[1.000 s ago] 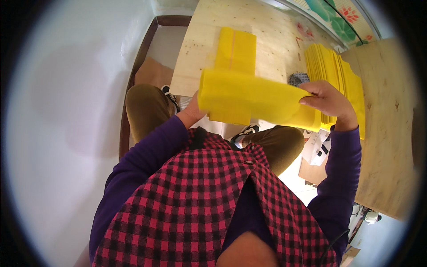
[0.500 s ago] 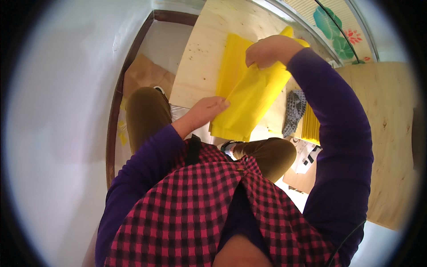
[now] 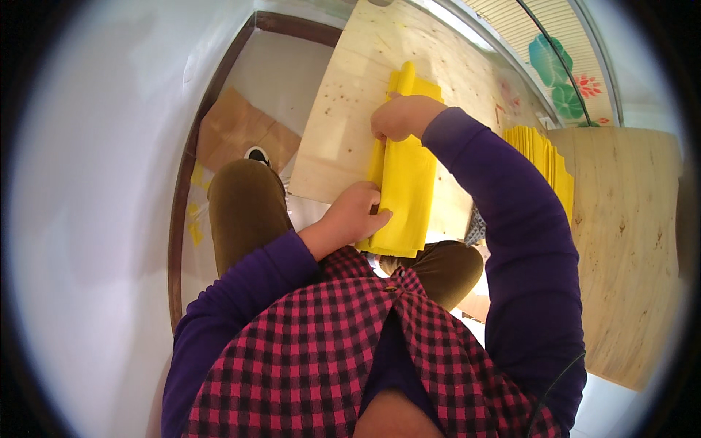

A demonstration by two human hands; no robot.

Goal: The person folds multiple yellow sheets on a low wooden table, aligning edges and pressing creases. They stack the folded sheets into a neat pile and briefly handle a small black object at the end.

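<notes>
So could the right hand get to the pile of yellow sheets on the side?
Probably yes. The right hand presses the folded yellow sheet, and the pile of yellow sheets lies just beside its sleeve with nothing between.

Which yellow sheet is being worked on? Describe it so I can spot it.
Find the pale wooden board ahead of the knees. On it lies a long folded yellow sheet, left hand at its near end, right hand at its far end. The other yellow sheets sit stacked, untouched, further right.

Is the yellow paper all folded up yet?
Partly. One yellow sheet lies folded into a long strip on the board. The left hand presses its near end, the right hand its far end. A stack of yellow sheets waits at the right.
</notes>
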